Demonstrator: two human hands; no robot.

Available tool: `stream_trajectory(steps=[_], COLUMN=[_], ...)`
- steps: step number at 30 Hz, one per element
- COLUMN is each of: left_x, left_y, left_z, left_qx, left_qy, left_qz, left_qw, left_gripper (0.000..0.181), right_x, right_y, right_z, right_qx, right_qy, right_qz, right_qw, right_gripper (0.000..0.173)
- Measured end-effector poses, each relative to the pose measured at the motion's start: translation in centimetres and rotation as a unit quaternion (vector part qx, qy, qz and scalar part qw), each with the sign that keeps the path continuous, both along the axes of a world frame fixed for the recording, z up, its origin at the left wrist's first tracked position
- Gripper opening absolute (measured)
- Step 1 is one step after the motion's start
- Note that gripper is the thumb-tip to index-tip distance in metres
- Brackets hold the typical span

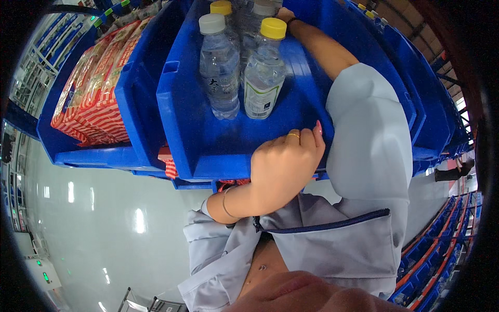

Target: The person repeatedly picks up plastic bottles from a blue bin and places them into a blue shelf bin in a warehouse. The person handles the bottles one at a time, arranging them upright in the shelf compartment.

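My left hand [288, 167] is curled into a fist over the front lip of a blue plastic bin [222, 165]; nothing shows in it, though its palm is hidden. It wears a ring and a thin bracelet. Deep in the same bin is my right hand [286, 15], by the rear bottles and partly hidden by them; its grip cannot be made out. A clear plastic bottle with a white cap [220, 74] and one with a yellow cap [265, 74] stand upright at the front of the group. Behind them stands another yellow-capped bottle [221, 7].
To the left, a blue bin [93, 152] holds red-and-white striped packages [97, 105]. More blue bins [425, 101] line the right. Shelving with blue bins [432, 253] stands at lower right, a metal-framed object [134, 304] at lower left. A person [452, 173] is far right.
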State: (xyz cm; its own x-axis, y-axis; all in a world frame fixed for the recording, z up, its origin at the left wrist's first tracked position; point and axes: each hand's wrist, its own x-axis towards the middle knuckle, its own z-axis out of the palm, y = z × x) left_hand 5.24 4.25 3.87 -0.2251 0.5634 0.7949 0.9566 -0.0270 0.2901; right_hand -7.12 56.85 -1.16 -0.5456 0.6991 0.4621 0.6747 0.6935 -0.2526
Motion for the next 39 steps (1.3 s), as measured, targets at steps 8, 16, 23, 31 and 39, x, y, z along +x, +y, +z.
stream_trajectory(steps=[8, 16, 23, 31, 39], left_x=[0.1, -0.1, 0.0, 0.1, 8.9], left_y=[0.0, 0.1, 0.2, -1.3, -3.6], left_z=[0.2, 0.3, 0.4, 2.2, 3.3], left_qx=[-0.006, -0.009, -0.02, -0.072, -0.119], left_qy=[0.029, 0.038, 0.002, -0.136, 0.013], left_qz=[0.007, 0.029, 0.014, -0.122, -0.357], left_qw=[1.0, 0.999, 1.0, 0.981, 0.927], left_gripper=[0.042, 0.039, 0.039, 0.024, 0.048], right_x=[1.9, 2.4, 15.4, 29.5, 41.4], right_y=[-3.8, -5.7, -17.6, -44.0, -46.6], right_z=[1.7, 3.3, 8.7, 12.9, 7.8], right_qx=[-0.081, 0.093, 0.255, 0.287, 0.083], right_qy=[-0.02, -0.263, -0.383, -0.123, 0.157], right_qz=[-0.1, 0.028, 0.098, 0.264, 0.31], right_qw=[0.991, 0.96, 0.882, 0.912, 0.934], right_gripper=[0.08, 0.042, 0.024, 0.026, 0.04])
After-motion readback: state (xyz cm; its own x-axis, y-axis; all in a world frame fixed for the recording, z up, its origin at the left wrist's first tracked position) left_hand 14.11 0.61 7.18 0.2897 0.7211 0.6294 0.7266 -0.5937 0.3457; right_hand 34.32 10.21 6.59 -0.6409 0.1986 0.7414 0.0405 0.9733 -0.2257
